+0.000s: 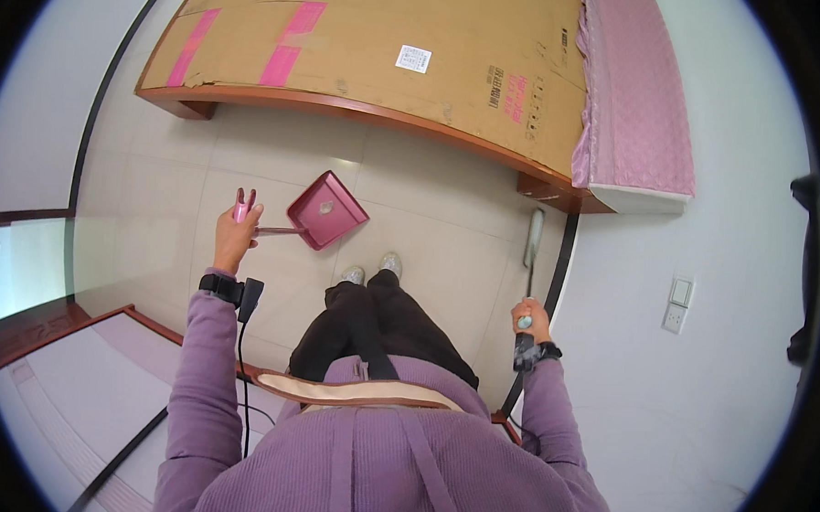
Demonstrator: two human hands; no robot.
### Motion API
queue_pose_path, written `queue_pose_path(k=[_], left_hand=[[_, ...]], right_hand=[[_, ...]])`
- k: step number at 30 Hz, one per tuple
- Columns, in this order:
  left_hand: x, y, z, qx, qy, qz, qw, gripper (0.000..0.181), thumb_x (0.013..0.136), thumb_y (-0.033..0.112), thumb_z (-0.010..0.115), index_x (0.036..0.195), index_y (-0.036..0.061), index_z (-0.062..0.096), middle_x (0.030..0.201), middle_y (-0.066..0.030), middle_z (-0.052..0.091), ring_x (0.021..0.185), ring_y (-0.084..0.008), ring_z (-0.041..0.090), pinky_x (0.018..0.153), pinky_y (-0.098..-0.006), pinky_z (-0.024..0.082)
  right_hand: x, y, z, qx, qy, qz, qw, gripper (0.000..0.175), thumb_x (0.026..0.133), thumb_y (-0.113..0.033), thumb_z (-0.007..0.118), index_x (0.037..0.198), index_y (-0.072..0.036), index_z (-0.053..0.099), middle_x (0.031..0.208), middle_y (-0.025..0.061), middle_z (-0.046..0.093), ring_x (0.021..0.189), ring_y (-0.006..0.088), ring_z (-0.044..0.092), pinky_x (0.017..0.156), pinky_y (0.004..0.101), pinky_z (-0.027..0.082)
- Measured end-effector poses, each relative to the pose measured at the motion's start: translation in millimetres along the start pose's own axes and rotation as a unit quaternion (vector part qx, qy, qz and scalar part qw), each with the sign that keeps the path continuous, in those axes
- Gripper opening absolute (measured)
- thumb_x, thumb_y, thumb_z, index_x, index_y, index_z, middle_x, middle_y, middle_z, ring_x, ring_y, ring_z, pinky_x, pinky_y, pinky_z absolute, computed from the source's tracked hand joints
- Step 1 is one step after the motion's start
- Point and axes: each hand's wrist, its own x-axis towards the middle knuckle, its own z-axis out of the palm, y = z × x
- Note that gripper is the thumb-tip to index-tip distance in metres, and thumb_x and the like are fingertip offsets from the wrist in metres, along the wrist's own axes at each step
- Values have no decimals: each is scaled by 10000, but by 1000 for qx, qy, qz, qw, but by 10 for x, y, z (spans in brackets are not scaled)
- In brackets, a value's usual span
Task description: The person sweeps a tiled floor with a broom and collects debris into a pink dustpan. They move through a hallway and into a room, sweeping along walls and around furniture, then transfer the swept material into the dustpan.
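My left hand (236, 233) grips the handle of a pink long-handled dustpan (329, 211), whose pan hangs above or rests on the tiled floor; I cannot tell which. A small pale clump (326, 207) lies in the pan. At the right, my right hand (532, 319) is closed around the handle of a broom (534, 237). The broom's pale head is near the foot of the right wall, below the corner of a wooden bed frame. Both wrists wear black straps with devices.
Ahead stands a wooden bed frame (361, 110) topped with printed cardboard (364, 48) and a pink quilted cover (636, 101). A wall switch and socket (677, 304) are at the right. Behind me at the left is wooden-edged furniture (133, 310); a black cable (242, 386) hangs by my left arm.
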Motion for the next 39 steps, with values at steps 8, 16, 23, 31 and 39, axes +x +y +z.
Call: queue_pose_path(k=[8,16,23,31,39], left_hand=[[-56,196,224,2,7,-28,1000,295,825,353,638,779,71,563,657,-8,560,580,-88,544,480,-233,437],[-168,165,100,13,34,-29,999,307,820,338,635,796,36,581,673,-15,557,589,-98,545,464,-245,471],[-223,109,-10,1,50,-27,998,287,824,315,642,796,36,583,655,-17,561,564,-89,538,453,-234,464],[-494,-71,5,-34,74,-68,994,299,840,330,630,760,46,578,651,-14,559,567,-93,541,447,-231,443],[-797,-296,-269,-136,134,-106,976,286,862,293,613,739,40,563,640,-29,567,531,-106,546,420,-223,419]], right_hand=[[469,-145,178,-70,-54,-18,996,154,839,-31,522,831,-127,401,585,4,411,487,109,454,425,233,400],[-279,726,275,-39,-83,48,995,498,879,6,495,1297,-229,357,650,-17,358,487,69,375,367,183,299],[175,876,708,-392,-48,-141,908,730,877,31,464,1468,-195,101,609,0,393,446,82,366,362,222,333],[1530,526,1583,-456,-48,-216,862,652,822,22,450,1390,-44,135,554,52,453,379,158,435,324,306,360],[1618,1680,1574,-565,-75,-182,801,769,803,-5,460,1448,-68,45,656,108,530,438,200,513,390,359,420]])
